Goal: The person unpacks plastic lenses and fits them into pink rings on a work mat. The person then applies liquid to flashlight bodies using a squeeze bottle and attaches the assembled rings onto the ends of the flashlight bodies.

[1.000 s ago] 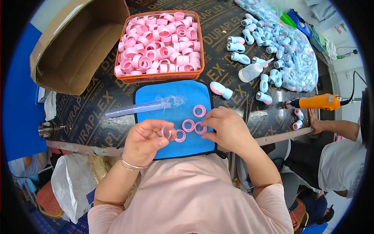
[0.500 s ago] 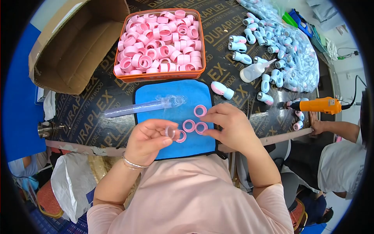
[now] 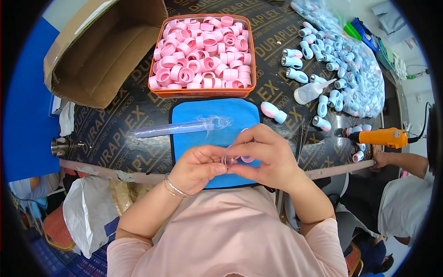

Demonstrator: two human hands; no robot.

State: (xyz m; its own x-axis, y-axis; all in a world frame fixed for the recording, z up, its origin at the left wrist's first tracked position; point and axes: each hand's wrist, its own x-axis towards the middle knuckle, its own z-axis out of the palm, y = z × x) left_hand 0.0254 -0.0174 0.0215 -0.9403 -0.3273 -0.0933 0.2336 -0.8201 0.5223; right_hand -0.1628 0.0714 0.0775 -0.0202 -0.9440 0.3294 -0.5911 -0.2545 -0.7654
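Left hand (image 3: 198, 169) and right hand (image 3: 266, 156) have drawn together: the left pinches a clear disc (image 3: 228, 161) over the blue mat (image 3: 188, 148), at six o'clock from the orange tray (image 3: 203, 93); the right crowds its edge, and whether it grips anything I cannot tell.

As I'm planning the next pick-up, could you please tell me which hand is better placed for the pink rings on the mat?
Probably the right hand: it lies nearer the pink rings, while the left hand pinches a clear piece.

Both hands (image 3: 197, 170) at clr disc (image 3: 228, 160) over blu mat (image 3: 216, 139).
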